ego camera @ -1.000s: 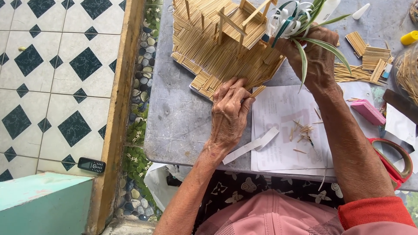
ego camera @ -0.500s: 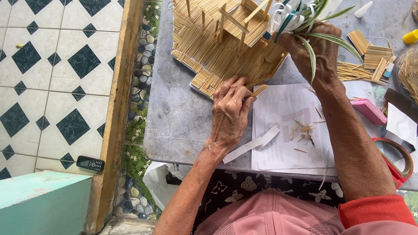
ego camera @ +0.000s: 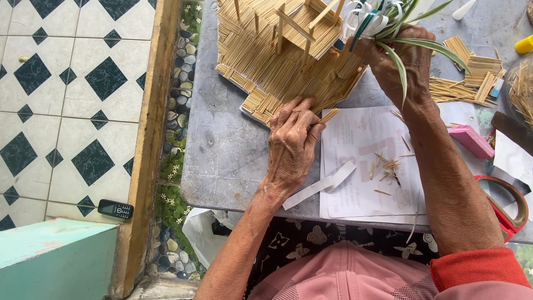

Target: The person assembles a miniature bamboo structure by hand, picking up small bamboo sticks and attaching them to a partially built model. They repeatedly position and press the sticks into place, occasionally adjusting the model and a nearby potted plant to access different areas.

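Model house (ego camera: 288, 61): I see thin pale wooden sticks, matt and ribbed, laid tight side by side.
Table (ego camera: 222, 150): grey, dull, scuffed; I'd say metal or stone, hard to tell.
Paper sheets (ego camera: 366, 166): white, matt, smooth.
Loose sticks (ego camera: 466, 78): the same bare wood.
Pink block (ego camera: 472, 141): smooth, probably plastic.
Floor tiles (ego camera: 66, 83): glazed ceramic, slightly glossy.
Phone (ego camera: 116, 209): black plastic, faint sheen.
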